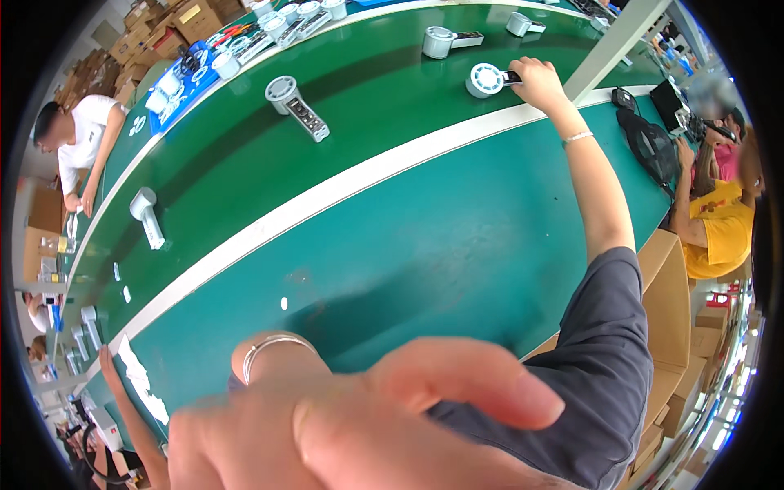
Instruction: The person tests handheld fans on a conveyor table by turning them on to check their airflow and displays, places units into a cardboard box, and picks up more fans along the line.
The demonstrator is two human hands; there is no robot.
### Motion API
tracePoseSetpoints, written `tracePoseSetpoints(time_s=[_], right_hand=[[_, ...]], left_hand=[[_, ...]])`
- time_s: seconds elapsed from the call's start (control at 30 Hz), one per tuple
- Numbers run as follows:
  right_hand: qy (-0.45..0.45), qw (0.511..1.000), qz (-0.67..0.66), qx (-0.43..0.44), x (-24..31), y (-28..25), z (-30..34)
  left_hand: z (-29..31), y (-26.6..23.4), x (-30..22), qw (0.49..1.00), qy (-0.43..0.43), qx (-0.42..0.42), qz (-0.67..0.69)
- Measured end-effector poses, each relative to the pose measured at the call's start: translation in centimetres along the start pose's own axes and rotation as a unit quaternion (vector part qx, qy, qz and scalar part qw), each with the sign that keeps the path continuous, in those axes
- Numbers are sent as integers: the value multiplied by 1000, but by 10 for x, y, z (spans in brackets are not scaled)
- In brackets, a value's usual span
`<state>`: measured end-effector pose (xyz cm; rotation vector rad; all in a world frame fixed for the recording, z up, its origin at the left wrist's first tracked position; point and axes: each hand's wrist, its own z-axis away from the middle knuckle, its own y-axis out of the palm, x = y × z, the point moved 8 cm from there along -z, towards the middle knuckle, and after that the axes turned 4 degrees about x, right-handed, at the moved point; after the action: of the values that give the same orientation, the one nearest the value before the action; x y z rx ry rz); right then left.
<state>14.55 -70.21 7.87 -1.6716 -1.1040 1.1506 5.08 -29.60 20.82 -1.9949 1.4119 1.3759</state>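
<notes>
Far across green belt [392,98], right hand [535,82] pinches round white device [487,79] by its handle, pickup underway; needs firm lift. Left hand [343,425] blurred near lens, grip unclear.

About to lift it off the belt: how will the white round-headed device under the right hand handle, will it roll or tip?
The white round-headed device lies flat, so rolling looks unlikely. Its broad ring head outweighs the slim handle the right hand touches, so it may droop head-first. The plastic looks smooth and rigid, perhaps slippery.

Long green conveyor table [425,245] with white stripe [327,196], cardboard boxes [175,20] behind.
</notes>
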Motion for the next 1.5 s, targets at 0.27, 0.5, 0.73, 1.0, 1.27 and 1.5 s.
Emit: tracePoseSetpoints(time_s=[0.27,0.5,0.73,1.0,1.27,1.5], right_hand=[[77,950,-287,-99,100,-76,26],[-188,872,-437,-114,232,-110,47],[56,970,-191,-138,58,-16,-85],[59,998,-9,26,35,76,-128],[28,986,-147,67,46,16,-64],[106,879,-437,157,103,-7,79]], left_hand=[[-23,-43,125,971,-198,-124,-40],[-34,-108,177,936,-51,-348,24],[8,-132,162,944,-168,-283,-1],[68,-131,161,932,-250,-258,47],[98,-127,134,945,-226,-232,36],[124,-110,120,945,-207,-251,42]])
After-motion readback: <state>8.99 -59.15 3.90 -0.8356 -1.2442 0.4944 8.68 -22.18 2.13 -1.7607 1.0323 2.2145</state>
